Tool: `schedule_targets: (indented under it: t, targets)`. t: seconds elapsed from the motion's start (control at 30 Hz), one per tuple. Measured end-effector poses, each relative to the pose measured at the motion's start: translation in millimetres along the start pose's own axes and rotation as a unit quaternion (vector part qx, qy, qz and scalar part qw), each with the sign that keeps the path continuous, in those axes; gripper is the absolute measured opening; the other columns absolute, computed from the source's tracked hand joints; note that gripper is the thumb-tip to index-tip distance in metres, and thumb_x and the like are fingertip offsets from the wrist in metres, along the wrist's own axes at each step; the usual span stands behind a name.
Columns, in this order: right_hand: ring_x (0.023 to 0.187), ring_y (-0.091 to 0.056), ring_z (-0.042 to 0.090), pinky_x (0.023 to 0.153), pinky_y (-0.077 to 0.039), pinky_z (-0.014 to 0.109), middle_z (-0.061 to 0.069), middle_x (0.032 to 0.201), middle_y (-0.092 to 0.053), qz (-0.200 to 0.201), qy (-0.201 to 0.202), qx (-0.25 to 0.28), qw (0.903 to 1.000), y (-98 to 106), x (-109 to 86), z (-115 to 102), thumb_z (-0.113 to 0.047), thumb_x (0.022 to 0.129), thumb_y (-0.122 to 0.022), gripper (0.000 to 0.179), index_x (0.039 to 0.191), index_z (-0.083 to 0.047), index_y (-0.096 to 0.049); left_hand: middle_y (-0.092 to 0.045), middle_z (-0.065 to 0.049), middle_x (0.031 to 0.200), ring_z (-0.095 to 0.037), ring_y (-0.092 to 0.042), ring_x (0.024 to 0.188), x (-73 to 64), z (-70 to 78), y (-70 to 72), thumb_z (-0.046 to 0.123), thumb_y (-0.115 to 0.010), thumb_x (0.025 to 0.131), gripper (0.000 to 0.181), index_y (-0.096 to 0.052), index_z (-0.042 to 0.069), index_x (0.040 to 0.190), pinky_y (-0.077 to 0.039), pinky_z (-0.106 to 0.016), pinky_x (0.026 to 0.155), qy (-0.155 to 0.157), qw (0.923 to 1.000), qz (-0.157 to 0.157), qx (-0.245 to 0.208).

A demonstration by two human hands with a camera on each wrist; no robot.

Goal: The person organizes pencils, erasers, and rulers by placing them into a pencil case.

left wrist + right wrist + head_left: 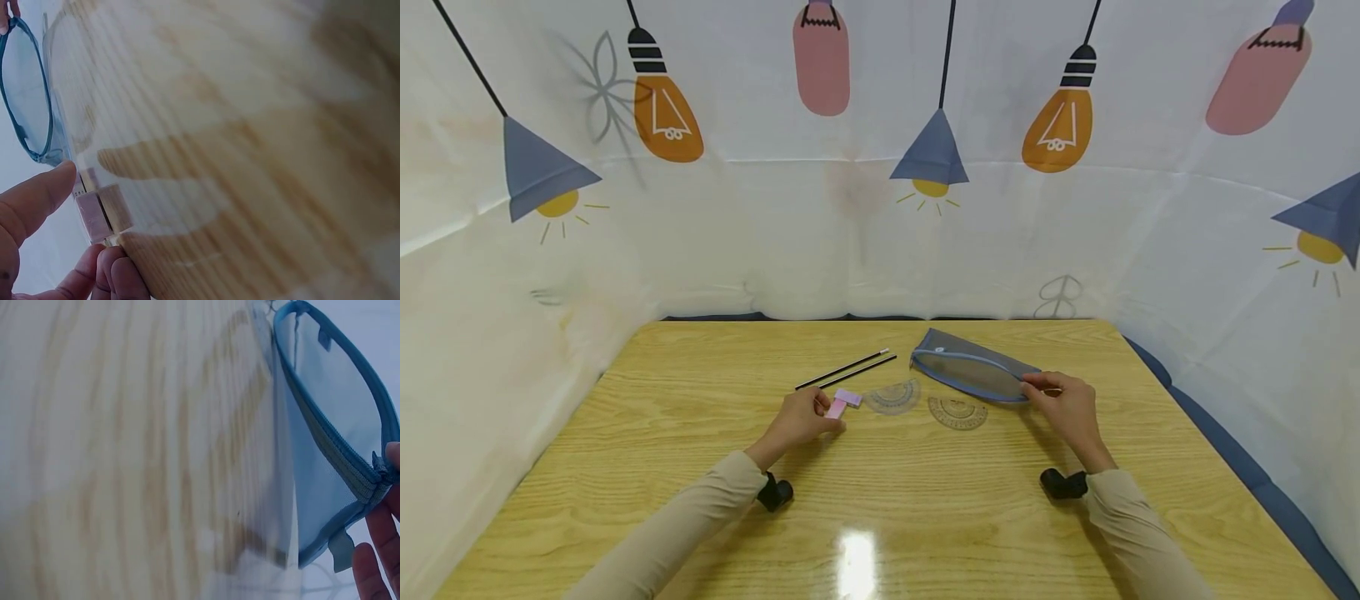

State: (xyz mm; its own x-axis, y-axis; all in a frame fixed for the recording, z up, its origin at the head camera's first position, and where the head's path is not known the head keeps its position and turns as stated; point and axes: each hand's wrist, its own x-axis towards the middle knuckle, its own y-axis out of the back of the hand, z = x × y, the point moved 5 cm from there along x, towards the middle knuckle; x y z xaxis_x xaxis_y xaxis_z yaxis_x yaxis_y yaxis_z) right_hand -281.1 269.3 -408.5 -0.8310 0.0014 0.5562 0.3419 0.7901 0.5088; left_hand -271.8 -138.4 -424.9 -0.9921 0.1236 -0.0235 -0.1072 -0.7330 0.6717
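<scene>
My right hand [1064, 406] pinches the near right end of a grey mesh pencil case [950, 345] with blue trim. In the right wrist view the pencil case [325, 469] gapes along its zipper, the fingers at the zipper's end. My left hand [801, 419] is down at two small erasers, thumb and fingertips spread on either side of the pink eraser [836, 410]. A lilac eraser [848, 397] lies against its far end. In the left wrist view the fingertips are right at the edge of the pink eraser [94, 215], and the thumb stands apart from it.
Two black pencils [842, 369] lie side by side beyond the left hand. Between the erasers and the pencil case are two clear protractors, one nearer the erasers [891, 398] and one nearer the case [957, 413]. A printed curtain [850, 233] hangs behind the wooden table [925, 500].
</scene>
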Motion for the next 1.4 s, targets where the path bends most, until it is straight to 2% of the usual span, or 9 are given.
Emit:
schedule_targets:
  t: [0.17,0.33,0.47,0.7,0.97,1.2,1.4]
  targets:
    - [0.073,-0.066,0.006,0.064,-0.047,0.01,0.013,0.085,-0.072,0.017,-0.008,0.002,0.9998,0,1.2,-2,-0.005,0.083,-0.076,0.011,0.094,-0.001,-0.076,-0.054,-0.006,0.077,-0.017,-0.048,0.065,0.1,-0.4,-0.5,0.013,-0.084,0.075,0.034,-0.058,0.0,0.092,-0.041,-0.028,0.056,-0.001,1.0,0.002,-0.003]
    - [0.073,-0.065,0.005,0.062,-0.046,0.01,0.013,0.085,-0.072,0.029,-0.01,-0.002,0.9995,-1,2.0,-4,-0.005,0.083,-0.077,0.012,0.094,-0.001,-0.076,-0.055,-0.006,0.079,-0.018,-0.05,0.068,0.2,-0.9,0.2,0.011,-0.083,0.075,0.031,-0.058,-0.001,0.091,-0.042,-0.029,0.058,-0.009,0.9999,0.007,0.006]
    - [0.074,-0.065,0.006,0.064,-0.048,0.011,0.016,0.087,-0.071,0.034,-0.02,0.028,0.9988,-2,2.0,-4,-0.004,0.083,-0.076,0.012,0.094,0.001,-0.076,-0.056,-0.005,0.079,-0.017,-0.051,0.069,0.1,-1.3,0.0,0.008,-0.081,0.076,0.028,-0.059,-0.001,0.09,-0.043,-0.029,0.059,-0.015,0.9998,0.01,0.011]
    - [0.076,-0.064,-0.001,0.068,-0.05,0.013,0.018,0.091,-0.07,0.047,-0.029,0.075,0.9957,-1,1.5,-7,0.0,0.084,-0.074,0.011,0.095,0.003,-0.074,-0.057,-0.005,0.077,-0.016,-0.052,0.068,-0.9,-1.3,0.6,0.004,-0.08,0.075,0.023,-0.062,-0.002,0.089,-0.044,-0.028,0.058,-0.013,0.9998,0.012,0.003]
    - [0.074,-0.065,0.0,0.066,-0.051,0.014,0.019,0.09,-0.071,0.077,-0.029,0.093,0.9922,-1,2.2,-10,0.002,0.083,-0.074,0.01,0.093,0.003,-0.075,-0.058,-0.004,0.075,-0.015,-0.053,0.067,-1.3,-0.9,3.7,0.002,-0.079,0.073,0.021,-0.062,0.0,0.086,-0.043,-0.026,0.058,-0.013,0.9998,0.018,-0.002]
    - [0.072,-0.064,-0.001,0.062,-0.05,0.013,0.017,0.086,-0.071,0.086,-0.032,0.078,0.9927,-1,1.9,-11,-0.002,0.083,-0.076,0.01,0.093,0.001,-0.076,-0.059,-0.004,0.077,-0.016,-0.053,0.068,-0.4,-2.5,3.3,0.003,-0.078,0.074,0.02,-0.064,0.001,0.087,-0.043,-0.027,0.057,-0.006,0.9999,0.007,-0.005]
    - [0.071,-0.065,0.006,0.061,-0.049,0.013,0.019,0.087,-0.071,0.09,-0.025,0.082,0.9922,-1,1.6,-12,-0.002,0.082,-0.076,0.012,0.093,0.001,-0.076,-0.058,-0.003,0.074,-0.015,-0.052,0.066,-1.5,-2.3,5.8,0.002,-0.078,0.073,0.018,-0.065,0.002,0.085,-0.042,-0.027,0.056,-0.018,0.9998,0.005,-0.003]
